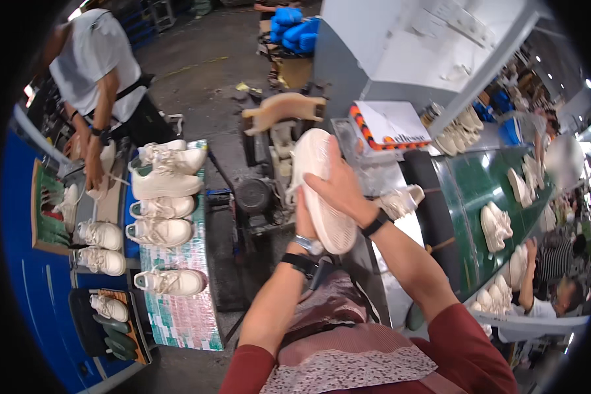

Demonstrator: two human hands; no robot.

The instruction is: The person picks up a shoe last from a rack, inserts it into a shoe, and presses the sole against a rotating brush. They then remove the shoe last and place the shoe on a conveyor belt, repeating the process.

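A cream sneaker (333,226) is held up in front of me between both hands, its patterned sole turned toward me. My left hand (305,215) is closed round its left side near the lower end; part of the fingers is hidden behind the shoe. My right hand (338,186) grips the opposite side, thumb lying across the sole. Just beyond the shoe stands a dark machine with a curved tan pad (285,111) on top. To the right of my right hand, another cream sneaker (400,201) lies on a metal surface.
Several cream sneakers (161,232) line a patterned bench (177,322) at left. A co-worker (102,72) handles a shoe beyond it. At right, a green conveyor belt (466,190) carries sneakers. A box (389,125) with an orange-and-black edge sits behind my right hand.
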